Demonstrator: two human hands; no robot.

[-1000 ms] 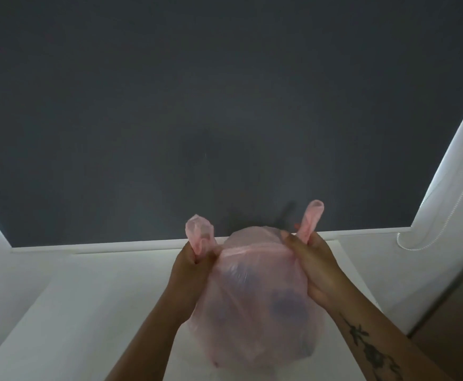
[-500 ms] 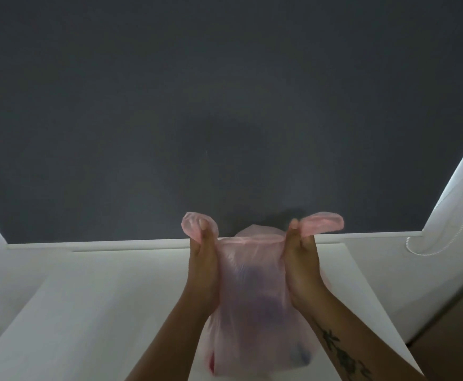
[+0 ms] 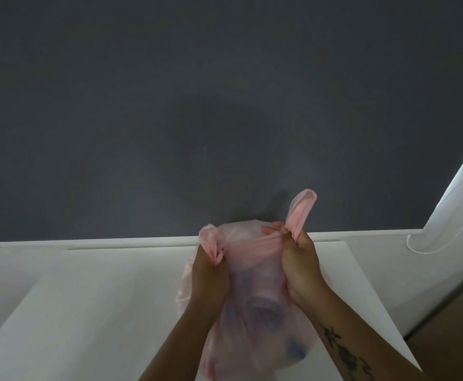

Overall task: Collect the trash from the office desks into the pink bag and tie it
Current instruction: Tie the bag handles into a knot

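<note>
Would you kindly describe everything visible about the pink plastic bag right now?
The thin, translucent pink plastic bag is bulging, with dark bluish shapes showing faintly through its film. It sits on or just above the white desk; its bottom is cut off by the frame. The left hand pinches the left handle loop, the right hand the right one, which stands upright. A band stretches between them; any knot looks unfinished.

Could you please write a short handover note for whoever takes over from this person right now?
Left hand: shut on the pink bag's left handle.
Right hand: shut on the right handle.
Pink bag: over the white desk, dark items showing through the plastic; a band of plastic is drawn taut between the hands.
Done: trash appears bagged.
Left: finish tying; I cannot tell whether a first knot is already made.
</note>
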